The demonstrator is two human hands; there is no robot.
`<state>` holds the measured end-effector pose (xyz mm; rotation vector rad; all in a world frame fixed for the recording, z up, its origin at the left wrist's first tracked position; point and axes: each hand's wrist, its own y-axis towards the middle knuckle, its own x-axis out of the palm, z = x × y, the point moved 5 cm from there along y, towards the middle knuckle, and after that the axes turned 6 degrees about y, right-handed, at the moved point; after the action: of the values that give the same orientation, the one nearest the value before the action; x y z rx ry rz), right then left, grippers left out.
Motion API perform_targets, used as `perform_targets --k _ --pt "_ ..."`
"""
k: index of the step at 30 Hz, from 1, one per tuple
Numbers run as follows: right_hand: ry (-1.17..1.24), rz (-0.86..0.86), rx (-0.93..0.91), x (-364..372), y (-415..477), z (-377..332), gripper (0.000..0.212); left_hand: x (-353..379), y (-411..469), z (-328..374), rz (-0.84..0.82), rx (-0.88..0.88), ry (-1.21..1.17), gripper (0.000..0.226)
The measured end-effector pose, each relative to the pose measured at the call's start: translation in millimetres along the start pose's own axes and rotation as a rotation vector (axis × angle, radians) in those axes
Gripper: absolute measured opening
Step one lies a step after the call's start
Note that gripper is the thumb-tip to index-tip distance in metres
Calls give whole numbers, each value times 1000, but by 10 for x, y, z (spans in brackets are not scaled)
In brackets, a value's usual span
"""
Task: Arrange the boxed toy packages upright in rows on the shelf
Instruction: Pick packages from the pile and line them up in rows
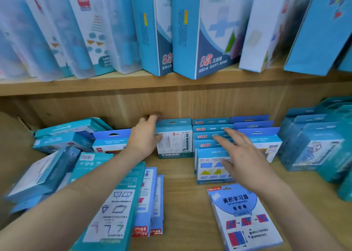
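We pinch the white box [174, 142] by its left edge in our left grip [144, 136], right grip [242, 155] spread just beside it, to square it upright.

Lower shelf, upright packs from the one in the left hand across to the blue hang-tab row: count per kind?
White-front pack, gripped by the left hand: 1
Teal packs with red label: 4
Shapes-front pack: 1
Blue hang-tab packs: 3
Total: 9

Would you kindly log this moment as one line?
left hand: grips white box; right hand: open over teal boxes; blue pack: flat on shelf
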<state>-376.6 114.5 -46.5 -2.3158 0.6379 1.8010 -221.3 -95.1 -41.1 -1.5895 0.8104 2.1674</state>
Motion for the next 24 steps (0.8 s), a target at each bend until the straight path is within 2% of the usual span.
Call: perform_targets --k 2,6,12,16,19,21,24 --pt "6 5 -1 2 10 3 66 21 22 13 -17 10 22 44" --pt "10 10 3 7 28 7 66 16 37 51 -27 60 65 17" --pt "-4 20 -2 30 22 26 69 -59 22 74 -22 115 86 8" --pt "-3 24 -21 -3 7 -10 72 -309 -72 -30 61 195 150 17" --pt "80 106 -84 -65 9 -139 68 -521 -103 -344 85 203 146 23" --pt "139 180 -133 -72 15 -256 62 -560 -110 -550 -21 176 175 37" --pt "209 300 -218 -33 31 -473 48 -462 -142 -664 -208 152 414 64"
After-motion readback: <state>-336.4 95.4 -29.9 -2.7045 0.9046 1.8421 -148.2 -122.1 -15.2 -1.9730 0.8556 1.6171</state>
